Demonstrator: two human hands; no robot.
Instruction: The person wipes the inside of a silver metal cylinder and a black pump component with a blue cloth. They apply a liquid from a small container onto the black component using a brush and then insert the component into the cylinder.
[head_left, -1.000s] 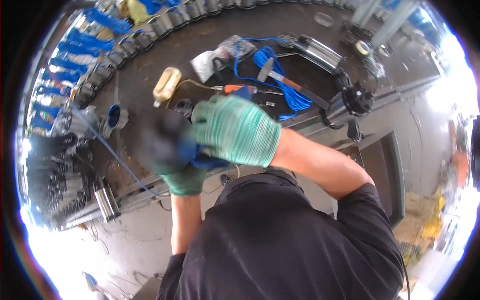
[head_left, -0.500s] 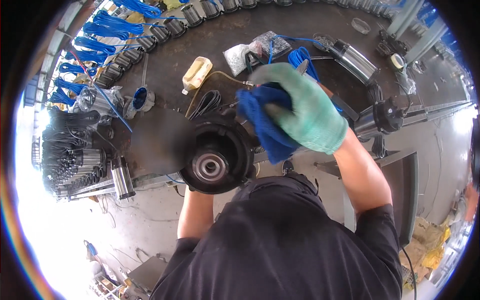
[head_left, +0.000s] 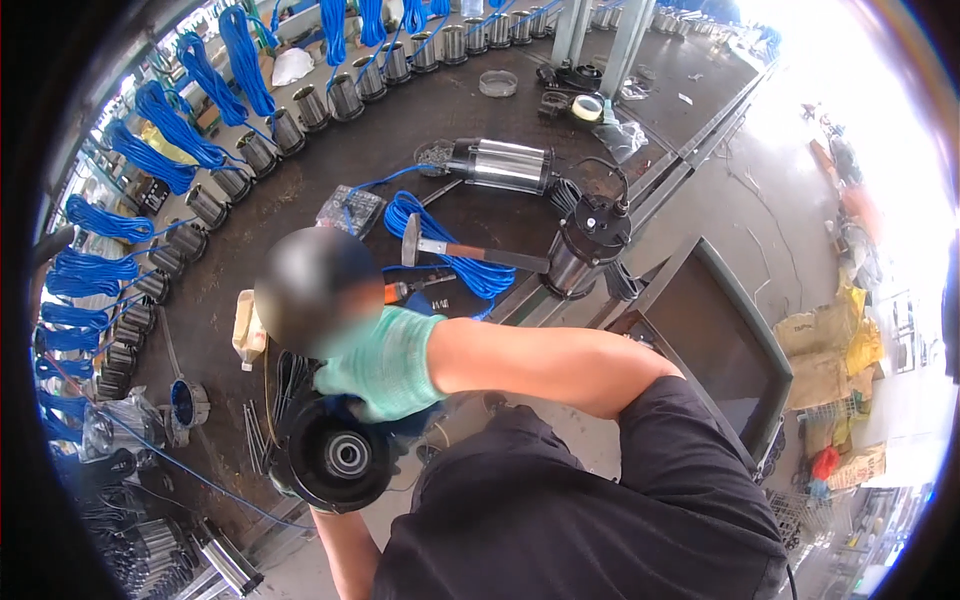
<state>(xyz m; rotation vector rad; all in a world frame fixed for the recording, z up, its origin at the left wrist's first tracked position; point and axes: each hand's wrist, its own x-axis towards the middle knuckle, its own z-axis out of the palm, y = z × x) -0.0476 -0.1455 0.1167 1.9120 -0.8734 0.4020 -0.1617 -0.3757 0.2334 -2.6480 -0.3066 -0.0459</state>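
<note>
My right hand [head_left: 383, 362], in a pale green knitted glove, is closed on a blue cloth [head_left: 412, 418] beside a round black motor housing [head_left: 312, 462]. Part of the cloth shows below the glove; the fingertips are mostly hidden. The housing's open side faces up, with a metal bearing ring [head_left: 347, 455] at its centre. My left hand [head_left: 281, 482] supports the housing from its lower left side and is largely hidden behind it. A blurred patch covers the area just beyond my right hand.
A hammer [head_left: 470, 252] lies across coiled blue cable [head_left: 405, 218] on the dark bench. Beyond lies a steel pump [head_left: 505, 165]; another pump [head_left: 588, 245] stands near the edge. Steel cylinders [head_left: 345, 97] line the far side. A plastic bottle [head_left: 247, 330] lies left; a metal tray [head_left: 690, 350] is right.
The view has swung to the right. My right hand has come down with the blue cloth from above the bench to the housing's rim. The left hand still holds the housing.
</note>
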